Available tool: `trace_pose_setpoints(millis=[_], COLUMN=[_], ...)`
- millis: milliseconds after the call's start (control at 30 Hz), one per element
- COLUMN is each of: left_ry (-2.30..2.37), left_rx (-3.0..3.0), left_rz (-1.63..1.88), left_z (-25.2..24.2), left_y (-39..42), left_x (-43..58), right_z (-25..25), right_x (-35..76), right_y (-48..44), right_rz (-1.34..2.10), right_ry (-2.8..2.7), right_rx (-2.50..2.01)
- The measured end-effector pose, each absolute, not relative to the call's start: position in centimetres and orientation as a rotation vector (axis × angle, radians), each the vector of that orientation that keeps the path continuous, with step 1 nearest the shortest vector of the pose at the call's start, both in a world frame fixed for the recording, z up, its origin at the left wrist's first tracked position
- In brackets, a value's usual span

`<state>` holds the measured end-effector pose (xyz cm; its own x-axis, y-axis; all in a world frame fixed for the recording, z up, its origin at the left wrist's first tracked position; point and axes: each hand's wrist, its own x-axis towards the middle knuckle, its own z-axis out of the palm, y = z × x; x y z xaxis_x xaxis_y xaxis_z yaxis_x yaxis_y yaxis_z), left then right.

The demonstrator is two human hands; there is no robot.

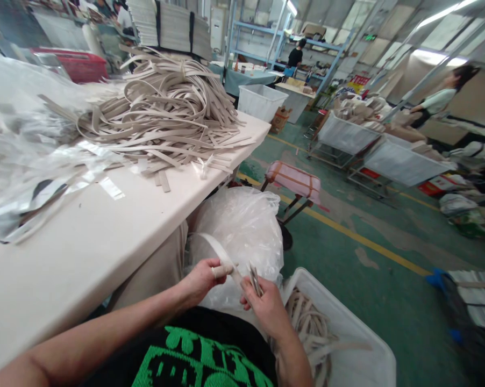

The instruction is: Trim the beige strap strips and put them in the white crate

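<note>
A pale fabric strap (pixel 217 246) runs through both of my hands above my lap, its far part curving up to the left. My left hand (pixel 205 279) is closed on the strap, with a beige cover on one finger. Closed lower down the strap is my right hand (pixel 264 302), which also holds a small pair of metal thread snips (pixel 254 278), points upward. Close behind the hands bulges a clear plastic bag (pixel 246 220). At my right side a white plastic bin (pixel 347 314) contains loose beige straps (pixel 307 317).
A white table (pixel 65 263) at my left bears a large heap of beige straps (pixel 173 107) and plastic wrapping (pixel 28 129). A padded stool (pixel 294 178) stands ahead on the green floor. Loaded white carts (pixel 404 161) and a person (pixel 440 94) are farther right.
</note>
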<state>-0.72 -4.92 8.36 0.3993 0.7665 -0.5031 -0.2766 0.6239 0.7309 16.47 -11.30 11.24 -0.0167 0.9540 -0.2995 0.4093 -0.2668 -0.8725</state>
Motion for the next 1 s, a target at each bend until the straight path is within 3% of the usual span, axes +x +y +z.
trace_pose_setpoints(millis=[333,567,767,1000], left_ry=[0.959,0.863,0.719,0.769], left_rx=[0.567,0.625,0.621,0.359], left_rz=[0.693,0.583,0.476,0.484], left_z=[9.1,10.0,10.3,8.3], left_y=[-4.8,-5.6,-6.7,-5.6], left_x=[-0.9,-1.4,-1.4,-2.7], right_z=[11.3,9.3,8.0,9.5], right_x=[18.6,16.8,14.8,15.9], right_y=[-14.5,-9.9,-7.0,-7.9], right_rz=[1.220,1.203,1.421,1.317], right_ry=[-1.377,-1.143,-1.280,-1.365], right_rx=[-1.857,-1.529,-1.087,-1.027])
